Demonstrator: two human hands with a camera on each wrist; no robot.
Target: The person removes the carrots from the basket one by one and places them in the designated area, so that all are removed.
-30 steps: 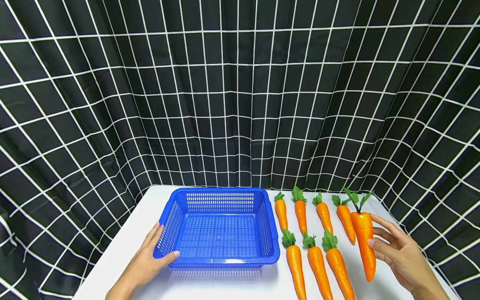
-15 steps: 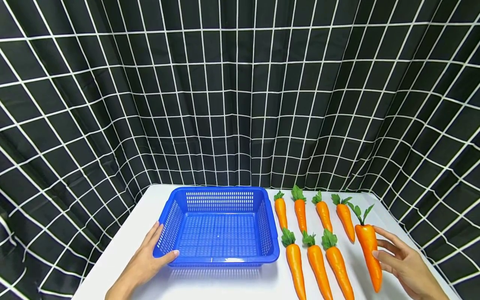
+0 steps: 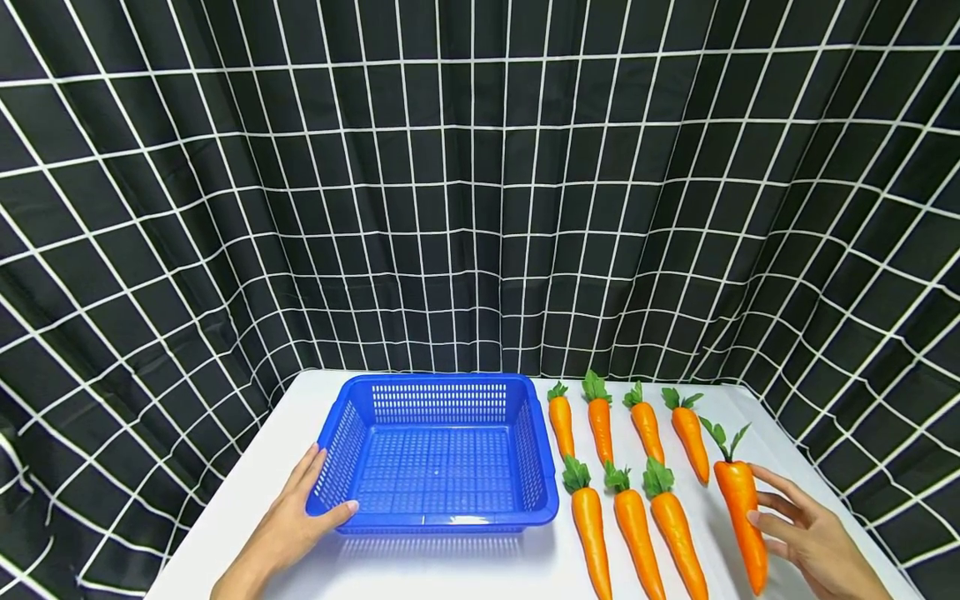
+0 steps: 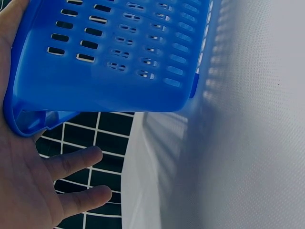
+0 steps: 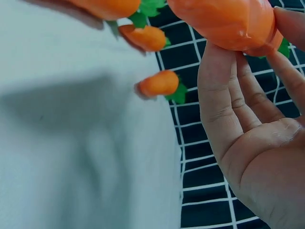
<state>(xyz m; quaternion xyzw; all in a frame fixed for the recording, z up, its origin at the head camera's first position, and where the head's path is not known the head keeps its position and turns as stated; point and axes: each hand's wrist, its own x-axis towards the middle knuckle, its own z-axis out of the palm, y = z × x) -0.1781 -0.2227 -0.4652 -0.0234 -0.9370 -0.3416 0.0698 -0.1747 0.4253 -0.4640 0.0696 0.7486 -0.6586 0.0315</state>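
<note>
My right hand pinches an orange carrot with green leaves between thumb and fingertips, at the right side of the table. In the right wrist view, this carrot is off the tabletop, and a shadow falls on the cloth. My left hand rests against the near left corner of a blue plastic basket, its thumb over the front rim and its fingers along the left side. The left wrist view shows the basket's slotted wall beside the palm, with two straight fingers free of it.
On the white table, a back row of several carrots and a front row of three carrots lie right of the basket, leaves pointing away. A black curtain with white grid lines encloses the back and sides.
My right hand has brought its carrot nearer the front of the table and slightly right, away from the back row. The left hand and basket have stayed in place.
</note>
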